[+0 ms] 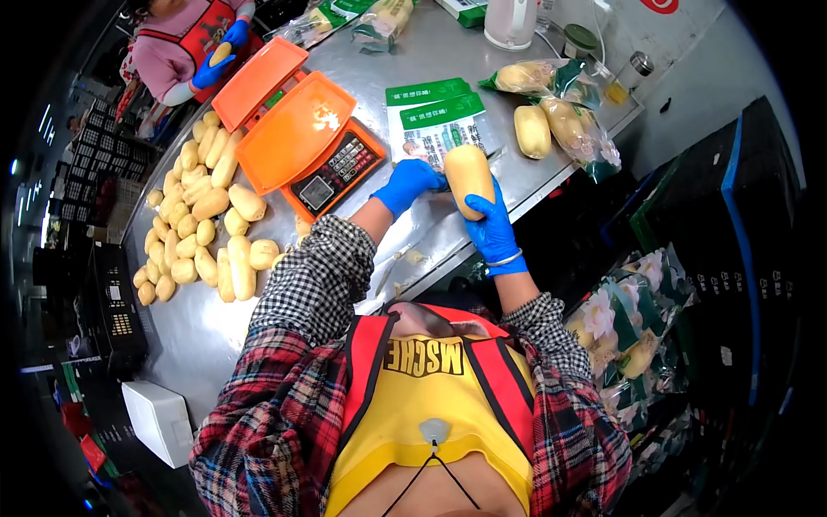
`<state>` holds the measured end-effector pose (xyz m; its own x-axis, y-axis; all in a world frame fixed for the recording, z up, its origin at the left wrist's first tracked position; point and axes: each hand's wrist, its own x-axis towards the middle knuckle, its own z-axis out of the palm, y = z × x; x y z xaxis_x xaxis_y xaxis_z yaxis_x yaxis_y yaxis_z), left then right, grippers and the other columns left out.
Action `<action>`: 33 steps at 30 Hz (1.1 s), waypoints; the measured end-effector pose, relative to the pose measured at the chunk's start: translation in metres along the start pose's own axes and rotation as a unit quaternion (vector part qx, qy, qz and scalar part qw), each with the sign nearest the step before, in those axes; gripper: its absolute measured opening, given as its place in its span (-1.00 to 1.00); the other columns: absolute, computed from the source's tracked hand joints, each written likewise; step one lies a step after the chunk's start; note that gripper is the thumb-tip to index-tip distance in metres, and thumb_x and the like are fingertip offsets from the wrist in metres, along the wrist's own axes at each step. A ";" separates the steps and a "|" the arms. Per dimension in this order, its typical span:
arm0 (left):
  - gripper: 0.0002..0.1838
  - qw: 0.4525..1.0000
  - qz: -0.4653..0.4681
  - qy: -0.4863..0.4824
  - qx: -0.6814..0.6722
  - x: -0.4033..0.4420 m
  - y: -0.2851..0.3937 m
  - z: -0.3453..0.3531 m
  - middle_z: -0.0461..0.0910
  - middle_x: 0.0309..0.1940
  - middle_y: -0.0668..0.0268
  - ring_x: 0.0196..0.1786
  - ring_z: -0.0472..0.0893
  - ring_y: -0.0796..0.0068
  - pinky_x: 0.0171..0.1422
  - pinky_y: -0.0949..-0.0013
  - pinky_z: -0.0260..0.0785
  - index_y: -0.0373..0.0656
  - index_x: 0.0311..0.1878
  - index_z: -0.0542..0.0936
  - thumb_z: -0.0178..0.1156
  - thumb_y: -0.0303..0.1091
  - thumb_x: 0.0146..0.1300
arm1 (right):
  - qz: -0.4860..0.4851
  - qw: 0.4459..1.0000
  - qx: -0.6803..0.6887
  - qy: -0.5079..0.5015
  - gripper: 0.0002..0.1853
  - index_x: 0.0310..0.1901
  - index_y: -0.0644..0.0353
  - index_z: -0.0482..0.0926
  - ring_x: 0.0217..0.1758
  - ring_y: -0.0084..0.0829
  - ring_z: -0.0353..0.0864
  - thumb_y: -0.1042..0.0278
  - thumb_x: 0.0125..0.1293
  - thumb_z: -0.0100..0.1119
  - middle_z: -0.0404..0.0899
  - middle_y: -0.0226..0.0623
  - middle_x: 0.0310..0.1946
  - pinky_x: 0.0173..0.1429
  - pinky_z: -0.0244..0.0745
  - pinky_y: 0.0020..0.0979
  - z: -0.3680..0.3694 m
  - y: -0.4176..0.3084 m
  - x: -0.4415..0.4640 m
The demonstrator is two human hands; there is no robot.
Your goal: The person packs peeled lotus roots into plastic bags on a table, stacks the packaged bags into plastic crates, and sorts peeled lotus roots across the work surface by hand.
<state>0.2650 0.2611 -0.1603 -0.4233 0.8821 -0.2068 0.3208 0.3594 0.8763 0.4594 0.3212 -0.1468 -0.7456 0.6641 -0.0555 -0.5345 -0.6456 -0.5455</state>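
My right hand [493,226], in a blue glove, grips a thick pale-yellow lotus root [469,177] from below, holding it upright over the table edge. My left hand [410,185], also blue-gloved, is just left of the root with its fingers closed. Something dark shows at its fingertips, partly behind the root, too small to name. Beyond both hands lie flat printed plastic bags [441,121] with green tops. A loose lotus root [532,132] rests to the right, beside filled bags [570,121].
An orange weighing scale [336,168] stands left of my hands, with a pile of lotus roots [194,211] beyond it. A co-worker [185,43] in blue gloves holds a root across the table. A white kettle [511,21] stands at the back; packed bags [633,332] sit low right.
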 end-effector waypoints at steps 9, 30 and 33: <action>-0.91 0.991 -0.006 0.099 -0.094 -0.011 0.019 0.021 0.62 -0.45 0.24 -0.38 0.58 0.36 -0.27 0.32 0.42 -0.17 -0.47 0.67 0.32 -0.38 -0.04 | 0.001 0.966 -0.237 0.105 -0.33 0.27 0.34 0.27 0.17 -0.24 0.45 0.48 0.06 0.22 0.42 -0.14 0.11 0.28 0.38 -0.30 -0.009 -0.010 -0.032; -0.88 0.897 0.286 0.194 0.275 -0.036 0.039 0.050 0.53 -0.42 0.21 -0.32 0.58 0.16 -0.31 0.17 0.44 -0.05 -0.36 0.60 0.19 -0.32 -0.01 | 0.076 0.968 -0.169 0.167 -0.51 0.13 0.26 0.41 0.02 -0.31 0.54 0.35 0.15 0.25 0.52 -0.18 -0.01 0.10 0.50 -0.30 -0.009 0.007 -0.023; -0.89 0.912 0.252 0.200 0.257 -0.043 0.059 0.043 0.53 -0.42 0.22 -0.33 0.59 0.17 -0.37 0.17 0.43 -0.04 -0.37 0.60 0.16 -0.31 0.02 | 0.087 0.978 0.044 0.183 -0.60 0.09 0.13 0.45 0.04 -0.35 0.55 0.22 0.24 0.17 0.55 -0.27 0.01 0.05 0.51 -0.34 0.001 0.000 -0.010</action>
<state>0.3387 0.2572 -0.1185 -0.3553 0.8299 0.4302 0.8702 0.1256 0.4764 0.4661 0.3143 -0.1453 -0.6439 0.6215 -0.4462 -0.4567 -0.7802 -0.4275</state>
